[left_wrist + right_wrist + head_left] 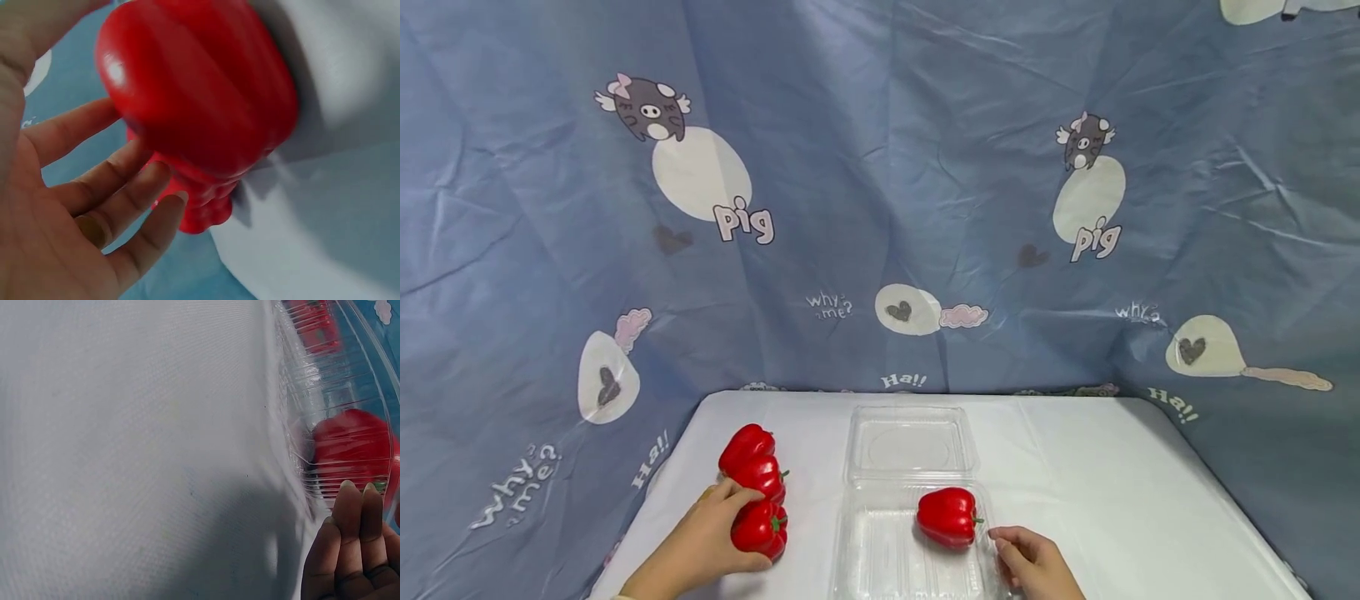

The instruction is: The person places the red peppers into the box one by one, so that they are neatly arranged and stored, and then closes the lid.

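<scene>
Three red bell peppers stand in a row on the left of the white table. My left hand point(703, 542) grips the nearest bell pepper point(760, 530), thumb at its near side and fingers at its far side. In the left wrist view that pepper point(200, 87) fills the upper middle, with fingertips against its lower side. A clear plastic container point(868, 542) lies with its lid folded back, holding another bell pepper point(947, 517) at its right. My right hand point(1033, 562) holds the container's right rim; in the right wrist view its fingers point(350, 537) lie along the ribbed wall.
The container's lid point(910, 442) extends toward the back of the white table point(1097, 483). Beyond the gripped pepper sit the middle pepper point(762, 477) and the far pepper point(747, 446), close together. A blue printed cloth point(850, 167) hangs behind and around the table.
</scene>
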Demonstrator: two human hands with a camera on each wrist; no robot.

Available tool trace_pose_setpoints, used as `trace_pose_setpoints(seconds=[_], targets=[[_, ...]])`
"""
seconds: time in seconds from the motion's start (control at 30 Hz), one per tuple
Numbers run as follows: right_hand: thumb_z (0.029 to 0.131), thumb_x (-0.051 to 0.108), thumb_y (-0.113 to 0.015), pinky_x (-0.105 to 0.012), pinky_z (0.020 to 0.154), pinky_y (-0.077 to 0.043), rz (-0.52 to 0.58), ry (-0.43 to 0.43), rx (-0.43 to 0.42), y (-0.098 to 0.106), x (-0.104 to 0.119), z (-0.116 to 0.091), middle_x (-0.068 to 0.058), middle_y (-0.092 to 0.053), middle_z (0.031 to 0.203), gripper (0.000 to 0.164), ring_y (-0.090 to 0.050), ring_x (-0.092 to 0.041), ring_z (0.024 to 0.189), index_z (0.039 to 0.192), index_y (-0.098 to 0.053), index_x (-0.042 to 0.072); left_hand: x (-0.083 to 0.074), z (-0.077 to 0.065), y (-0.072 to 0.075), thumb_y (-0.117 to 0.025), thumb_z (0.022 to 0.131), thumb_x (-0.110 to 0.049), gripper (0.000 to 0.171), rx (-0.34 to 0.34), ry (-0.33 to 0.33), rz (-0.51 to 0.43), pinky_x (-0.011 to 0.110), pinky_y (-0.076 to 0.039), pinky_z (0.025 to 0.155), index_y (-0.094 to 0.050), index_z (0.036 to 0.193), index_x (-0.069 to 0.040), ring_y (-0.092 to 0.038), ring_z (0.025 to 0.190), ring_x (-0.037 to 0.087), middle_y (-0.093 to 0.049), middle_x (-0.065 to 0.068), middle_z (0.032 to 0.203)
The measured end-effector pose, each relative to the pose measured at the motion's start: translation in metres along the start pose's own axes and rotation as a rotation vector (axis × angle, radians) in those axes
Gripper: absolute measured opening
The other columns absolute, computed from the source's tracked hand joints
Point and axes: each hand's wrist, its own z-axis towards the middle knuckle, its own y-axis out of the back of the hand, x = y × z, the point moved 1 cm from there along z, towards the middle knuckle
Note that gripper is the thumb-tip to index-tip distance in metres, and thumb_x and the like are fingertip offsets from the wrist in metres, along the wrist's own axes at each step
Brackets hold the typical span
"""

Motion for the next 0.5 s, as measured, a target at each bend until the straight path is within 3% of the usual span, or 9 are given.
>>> trace_pose_setpoints(seconds=[0.2, 0.43, 0.5], targets=[[0.098, 0.02, -0.059, -0.024, 0.055, -0.047, 0.02, 0.024, 0.025, 0.001, 0.002, 0.001, -0.004, -0.059, 0.074, 0.036, -0.052, -0.013, 0.062, 0.12, -0.062, -0.009, 0.006, 0.003, -0.009, -0.097, 0.051, -0.041, 0.086, 0.021, -0.012, -0.007, 0.056, -0.054, 0.078, -0.063, 0.125, -0.011, -0.058, 0.101, 0.029, -0.057, 0.006, 0.109], [0.099, 0.02, -0.059, -0.023, 0.055, -0.046, 0.023, 0.035, 0.033, 0.001, 0.002, 0.0, -0.004, -0.058, 0.074, 0.037, -0.052, -0.011, 0.062, 0.119, -0.062, -0.01, 0.007, 0.001, -0.013, -0.097, 0.053, -0.029, 0.083, 0.046, 0.059, -0.047, 0.058, -0.054, 0.079, -0.062, 0.126, -0.014, -0.059, 0.103, 0.029, -0.059, 0.006, 0.114], [0.099, 0.02, -0.059, -0.023, 0.055, -0.046, 0.026, 0.037, 0.035, 0.001, 0.002, 0.0, -0.004, -0.059, 0.074, 0.037, -0.052, -0.011, 0.062, 0.119, -0.062, -0.01, 0.006, 0.001, -0.011, -0.097, 0.053, -0.028, 0.081, 0.042, 0.045, -0.04, 0.057, -0.054, 0.079, -0.062, 0.124, -0.014, -0.06, 0.102, 0.028, -0.059, 0.006, 0.114]])
